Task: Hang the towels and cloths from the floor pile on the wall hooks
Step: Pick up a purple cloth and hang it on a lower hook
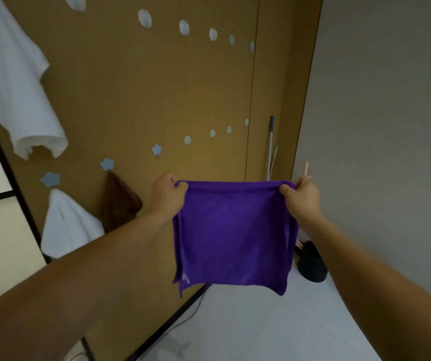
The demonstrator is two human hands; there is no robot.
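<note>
Both hands — left hand at nine o'clock, right hand at three — pinch the top corners of the purple cloth, stretching it flat in mid-air, likely to line its edge up with a free flower hook at eleven o'clock.

No readable text — none anywhere.
</note>
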